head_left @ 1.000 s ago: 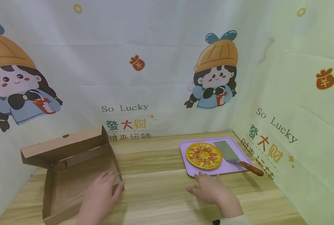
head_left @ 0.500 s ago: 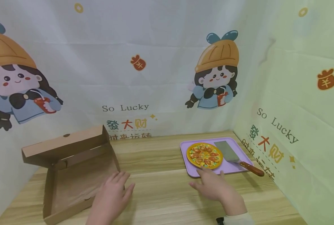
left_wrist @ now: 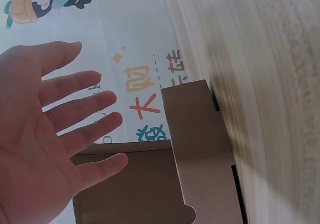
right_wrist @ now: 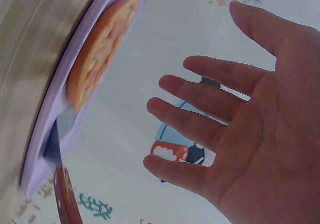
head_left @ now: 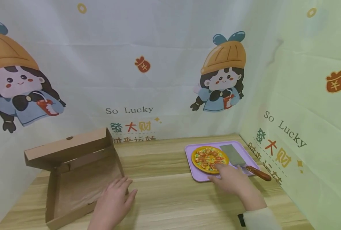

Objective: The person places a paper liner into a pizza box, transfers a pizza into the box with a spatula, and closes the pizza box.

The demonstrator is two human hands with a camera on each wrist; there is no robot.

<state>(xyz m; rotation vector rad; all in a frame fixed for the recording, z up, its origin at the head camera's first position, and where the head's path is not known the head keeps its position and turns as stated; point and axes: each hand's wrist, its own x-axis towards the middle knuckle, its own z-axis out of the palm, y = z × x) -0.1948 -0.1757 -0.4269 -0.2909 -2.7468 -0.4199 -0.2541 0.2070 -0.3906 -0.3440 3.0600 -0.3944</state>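
My left hand is beside the near right corner of an open cardboard pizza box, its fingers spread and holding nothing, as the left wrist view also shows. On the right, my right hand reaches over the near edge of a purple tray, overlapping the pizza's edge in the head view. Its fingers are spread and grip nothing in the right wrist view. A round toy pizza lies on the tray. Beside it rests a spatula with a flat grey blade and a brown wooden handle that sticks out past the tray's right edge.
Wood-grain tabletop spans the space between box and tray. The box lid stands raised at the back. Printed cloth hangs as walls behind and at the sides of the table.
My right hand has moved right and forward, from the tray's near edge to over the tray by the pizza and spatula. My left hand has shifted right, away from the box's inside.
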